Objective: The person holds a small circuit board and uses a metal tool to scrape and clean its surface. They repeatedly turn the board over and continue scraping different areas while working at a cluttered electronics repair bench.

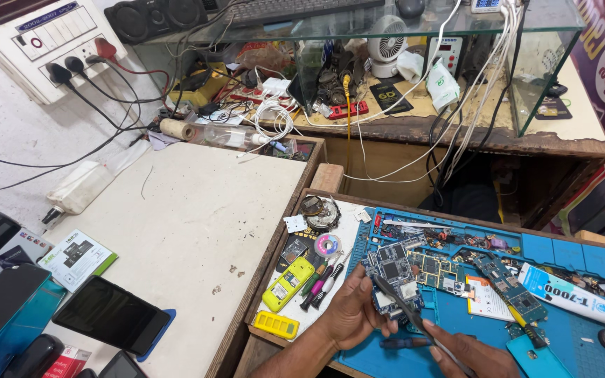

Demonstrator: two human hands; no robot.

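Left hand (348,311) grips the circuit board (393,276) upright over the blue mat (561,343). Right hand (467,353) is closed on tweezers (404,308), long axis slanting up-left, tips touching the board's lower face.

The left hand (351,308) reaches in from the lower edge, wrist bent, its fingers (367,283) curled shut in a pinch. The right hand (467,353) sits low beside it — fingers closed, forearm out of frame.
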